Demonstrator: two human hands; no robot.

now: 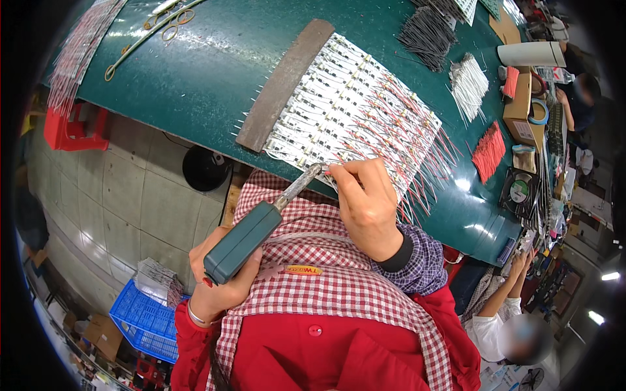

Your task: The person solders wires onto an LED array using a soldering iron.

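My left hand (225, 280) is closed around the dark green body of a soldering gun (244, 242). Its metal barrel slants up to the right, with the tip at the near edge of a white circuit board panel (336, 107). Beside that tip, my right hand (368, 208) pinches a short red wire, mostly covered by the fingers. Rows of small black parts cover the panel, and many red and white wires (404, 124) stick out over its right side. A brown flat bar (287, 85) lies along the panel's left edge.
Bundles of black (427, 36), white (468, 85) and red wires (489, 153) lie on the green table (176, 72). A cardboard box (521, 117) and a solder spool (519, 190) stand at right. Scissors (176, 23) lie far left. A blue crate (140, 322) and red stool (77, 127) are on the floor; another person sits at lower right.
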